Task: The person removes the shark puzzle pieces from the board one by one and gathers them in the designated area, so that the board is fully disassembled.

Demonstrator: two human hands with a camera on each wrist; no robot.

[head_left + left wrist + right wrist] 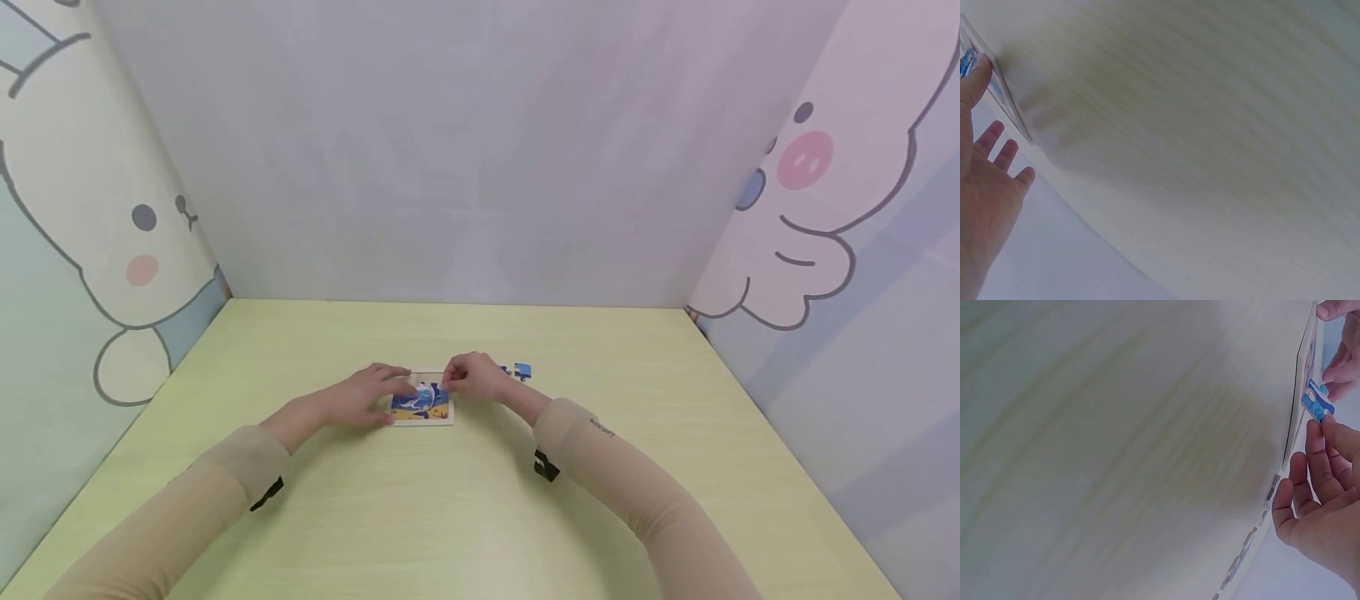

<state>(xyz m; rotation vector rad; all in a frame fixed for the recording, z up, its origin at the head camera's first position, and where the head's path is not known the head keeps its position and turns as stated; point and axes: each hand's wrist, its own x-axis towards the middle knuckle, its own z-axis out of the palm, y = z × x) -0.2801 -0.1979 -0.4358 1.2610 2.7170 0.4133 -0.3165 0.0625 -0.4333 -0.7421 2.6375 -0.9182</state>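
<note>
A small jigsaw puzzle board (424, 423) with a pale rim and a blue and yellow sea picture lies flat on the table. Spread over its left side is my left hand (367, 396), the thumb at the near left corner and the fingers reaching across the far part. My right hand (476, 377) is at the board's right side. Between its thumb and index finger it pinches a blue puzzle piece (1316, 407), tilted close over the board. The other right fingers curl loosely. In the left wrist view, the left fingers (1005, 155) stand apart beside the board's edge.
Several loose puzzle pieces (522, 371) lie on the table right of the board, partly hidden behind the right wrist. They form a row (1241, 556) in the right wrist view. The pale wooden table (480, 517) meets curtains (465, 167) at the back and sides.
</note>
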